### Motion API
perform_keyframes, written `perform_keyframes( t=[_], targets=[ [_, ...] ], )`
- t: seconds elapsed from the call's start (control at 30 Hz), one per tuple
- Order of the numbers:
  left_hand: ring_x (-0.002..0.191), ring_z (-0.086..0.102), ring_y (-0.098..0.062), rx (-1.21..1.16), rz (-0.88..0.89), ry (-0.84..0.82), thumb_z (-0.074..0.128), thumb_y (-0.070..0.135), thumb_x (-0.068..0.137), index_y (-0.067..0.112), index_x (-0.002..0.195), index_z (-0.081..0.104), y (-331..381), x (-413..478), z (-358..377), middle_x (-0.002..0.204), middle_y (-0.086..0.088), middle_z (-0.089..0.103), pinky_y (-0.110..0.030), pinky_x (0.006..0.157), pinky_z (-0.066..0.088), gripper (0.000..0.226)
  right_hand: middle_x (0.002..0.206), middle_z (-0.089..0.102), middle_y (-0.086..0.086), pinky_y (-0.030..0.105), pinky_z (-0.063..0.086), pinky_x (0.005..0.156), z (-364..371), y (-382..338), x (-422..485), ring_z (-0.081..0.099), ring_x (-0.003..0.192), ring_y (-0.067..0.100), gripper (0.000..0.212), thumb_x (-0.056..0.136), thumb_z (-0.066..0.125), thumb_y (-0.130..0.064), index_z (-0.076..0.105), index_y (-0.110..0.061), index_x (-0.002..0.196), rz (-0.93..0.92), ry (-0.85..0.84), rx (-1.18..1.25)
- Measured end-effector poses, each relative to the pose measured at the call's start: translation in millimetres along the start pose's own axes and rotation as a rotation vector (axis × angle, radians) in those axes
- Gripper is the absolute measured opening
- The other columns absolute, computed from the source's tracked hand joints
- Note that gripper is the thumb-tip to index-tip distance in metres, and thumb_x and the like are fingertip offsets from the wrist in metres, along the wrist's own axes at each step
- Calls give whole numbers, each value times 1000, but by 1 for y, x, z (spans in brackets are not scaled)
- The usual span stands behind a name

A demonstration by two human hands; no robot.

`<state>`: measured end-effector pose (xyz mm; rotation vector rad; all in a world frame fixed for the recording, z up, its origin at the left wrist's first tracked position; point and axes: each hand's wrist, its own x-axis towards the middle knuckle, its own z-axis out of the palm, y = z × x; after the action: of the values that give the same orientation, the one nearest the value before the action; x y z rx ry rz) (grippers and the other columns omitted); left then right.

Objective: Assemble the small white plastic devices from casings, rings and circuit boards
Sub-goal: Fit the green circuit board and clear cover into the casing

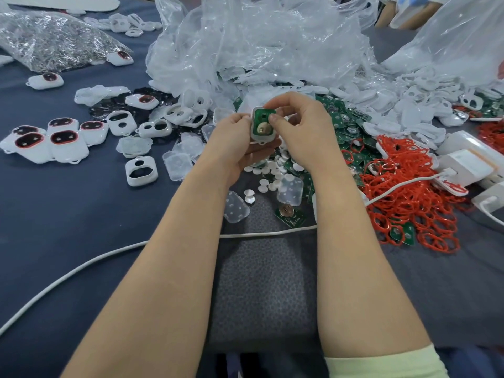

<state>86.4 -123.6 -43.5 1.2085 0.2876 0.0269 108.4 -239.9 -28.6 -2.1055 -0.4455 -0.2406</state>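
Two bare hands meet above a bench (pixel 68 214) draped in dark blue cloth, both clamped on a small white plastic casing (pixel 262 137) with rounded corners, held in mid-air at the centre of the work. The left hand (pixel 234 140) cradles the casing from below and along its left edge, fingers curled under it. The right hand (pixel 300 126) pinches its upper right side, thumb pressed on the green circuit board (pixel 259 121) seated inside the open shell; a round brass-coloured disc shows on the board's lower half. Directly beneath the casing lies a scatter of small white round plastic buttons (pixel 275 170). To its right spreads a heap of loose green circuit boards (pixel 346 126), and lower right of that a tangle of thin red plastic rings (pixel 403 186), with white rectangular power adapters (pixel 463 162) at the tangle's far side. Left of the casing lie empty white casing fronts with two openings (pixel 141 170), translucent plastic back shells (pixel 177 163) and, further left, a cluster of finished white devices with dark red-rimmed windows (pixel 62 140). Behind the casing rises a mound of crumpled clear plastic bags (pixel 259 36). A white cable (pixel 81 268) runs across the cloth below the casing, passing under both forearms. A pale green sleeve (pixel 381 361) shows on the right arm.
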Motion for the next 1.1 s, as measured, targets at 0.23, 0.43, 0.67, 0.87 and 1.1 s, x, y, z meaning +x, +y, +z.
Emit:
perform_keyframes(
  t=[0.23,0.43,0.67,0.87,1.1],
  targets=[
    [57,69,-15,-25,-5,3,37,11,103,10,96,55,0,0,0,84,-10,67,-28,60,59,20,80,58,-12,7,34,57,3,3,1,43,56,-7,12,88,62,-16,66,-22,97,-30,54,-62],
    [55,69,-14,-31,3,23,38,9,102,10,94,55,0,1,0,80,-8,67,-26,56,58,20,94,62,2,21,35,71,5,3,2,39,65,-1,12,88,61,-17,66,-20,99,-48,68,-140],
    [57,69,-13,-5,12,0,39,9,101,11,93,57,-1,-1,1,79,-7,68,-29,64,61,19,97,62,2,20,34,72,6,4,3,44,74,8,14,89,60,-16,66,-21,100,-53,76,-143],
    [57,69,-13,-2,8,-9,38,10,102,9,98,57,0,-2,2,83,-9,67,-29,64,61,19,81,59,-5,13,39,63,3,2,3,48,68,5,12,89,59,-11,65,-22,90,-24,61,18],
    [70,70,-23,-6,-34,17,36,11,103,4,119,53,1,-2,2,106,-23,68,-31,65,61,24,78,55,-8,15,43,70,-2,2,4,50,74,6,14,91,57,-8,62,-20,88,13,55,142]
  ],
)
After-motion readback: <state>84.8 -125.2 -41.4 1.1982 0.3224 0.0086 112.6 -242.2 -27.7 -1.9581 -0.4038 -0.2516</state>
